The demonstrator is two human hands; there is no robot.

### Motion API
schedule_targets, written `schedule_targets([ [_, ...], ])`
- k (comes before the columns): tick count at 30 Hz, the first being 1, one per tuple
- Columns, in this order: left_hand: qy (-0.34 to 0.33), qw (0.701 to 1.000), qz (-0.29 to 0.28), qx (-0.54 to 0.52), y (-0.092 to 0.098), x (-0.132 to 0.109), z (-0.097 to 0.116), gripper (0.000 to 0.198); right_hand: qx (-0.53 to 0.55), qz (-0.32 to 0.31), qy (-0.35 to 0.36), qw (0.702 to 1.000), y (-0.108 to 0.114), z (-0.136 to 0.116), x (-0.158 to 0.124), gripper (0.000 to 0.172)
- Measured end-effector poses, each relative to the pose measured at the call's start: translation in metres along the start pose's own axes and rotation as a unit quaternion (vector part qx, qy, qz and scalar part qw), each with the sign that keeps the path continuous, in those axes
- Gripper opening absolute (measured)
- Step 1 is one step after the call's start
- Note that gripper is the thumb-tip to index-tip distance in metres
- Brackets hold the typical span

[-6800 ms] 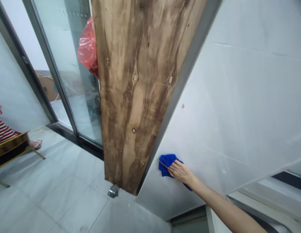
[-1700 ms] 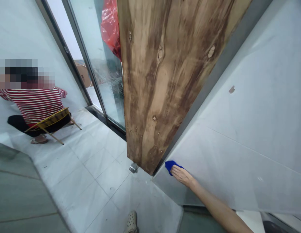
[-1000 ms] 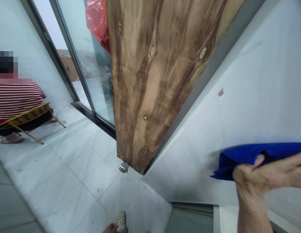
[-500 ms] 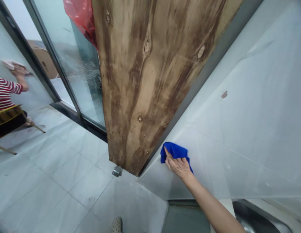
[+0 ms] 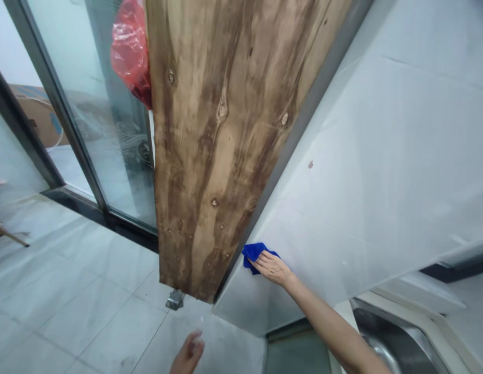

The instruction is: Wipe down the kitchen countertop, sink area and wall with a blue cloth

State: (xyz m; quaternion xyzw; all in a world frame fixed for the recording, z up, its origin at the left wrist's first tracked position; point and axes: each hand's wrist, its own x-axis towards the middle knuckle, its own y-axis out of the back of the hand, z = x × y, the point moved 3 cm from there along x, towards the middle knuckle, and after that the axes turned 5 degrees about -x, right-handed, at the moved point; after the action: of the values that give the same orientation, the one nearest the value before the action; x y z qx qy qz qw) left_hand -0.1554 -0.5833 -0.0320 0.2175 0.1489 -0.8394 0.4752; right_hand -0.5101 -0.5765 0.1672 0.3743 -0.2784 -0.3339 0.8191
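My right hand point(image 5: 270, 267) presses a bright blue cloth point(image 5: 254, 251) against the white tiled wall point(image 5: 366, 171). The cloth is bunched under my fingers, close to the grey edge strip beside the wooden board point(image 5: 210, 156). Low in the view, my left hand point(image 5: 188, 354) hangs over the floor, its fingers loosely bent and apart with nothing in them. Below the board's lower end lies a small object in clear wrapping point(image 5: 174, 299); its kind I cannot tell.
A red plastic bag point(image 5: 130, 54) hangs by the board's left edge, in front of a sliding glass door point(image 5: 109, 119). Behind the door frame stands a cardboard box point(image 5: 39, 119). A steel sink point(image 5: 397, 337) is at lower right. Stool legs point(image 5: 11, 235) show at far left.
My right hand and the cloth have shifted slightly along the wall beside the board. My left hand has come into view. The view has swung right, so the other person is nearly out of it.
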Motion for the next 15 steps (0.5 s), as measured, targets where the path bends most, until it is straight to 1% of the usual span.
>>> schedule_targets([
  [1,-0.060,0.998,-0.037,0.000,-0.021,0.007,0.039,0.077,0.011,0.000,-0.004,1.000,-0.001,0.000,0.000,0.037],
  [3,-0.146,0.986,-0.076,0.014,-0.062,0.014,0.116,0.081,0.046,0.002,-0.016,0.999,-0.003,0.000,-0.001,0.039],
  [4,-0.187,0.979,-0.082,0.025,-0.080,0.016,0.151,0.081,0.065,0.003,-0.020,0.998,-0.005,-0.001,-0.001,0.040],
  [5,-0.236,0.968,-0.080,0.036,-0.097,0.017,0.182,0.081,0.081,0.001,-0.024,0.996,-0.006,-0.001,0.000,0.040],
  [6,-0.289,0.953,-0.079,0.046,-0.111,0.017,0.209,0.078,0.092,-0.003,-0.026,0.995,-0.008,-0.002,0.000,0.040],
  [7,-0.336,0.936,-0.071,0.074,-0.123,0.016,0.230,0.077,0.098,-0.011,-0.026,0.995,-0.009,-0.003,0.001,0.037],
  [8,-0.374,0.920,-0.058,0.105,-0.132,0.017,0.247,0.075,0.099,-0.020,-0.027,0.995,-0.010,-0.003,0.003,0.034],
  [10,-0.402,0.904,-0.059,0.132,-0.143,0.021,0.265,0.064,0.093,-0.036,-0.030,0.995,-0.010,-0.004,0.006,0.028],
  [12,-0.408,0.899,-0.064,0.145,-0.145,0.028,0.273,0.051,0.087,-0.040,-0.035,0.995,-0.009,-0.005,0.007,0.026],
  [15,-0.408,0.897,-0.062,0.159,-0.140,0.039,0.276,0.038,0.086,-0.030,-0.042,0.995,-0.007,-0.007,0.005,0.028],
])
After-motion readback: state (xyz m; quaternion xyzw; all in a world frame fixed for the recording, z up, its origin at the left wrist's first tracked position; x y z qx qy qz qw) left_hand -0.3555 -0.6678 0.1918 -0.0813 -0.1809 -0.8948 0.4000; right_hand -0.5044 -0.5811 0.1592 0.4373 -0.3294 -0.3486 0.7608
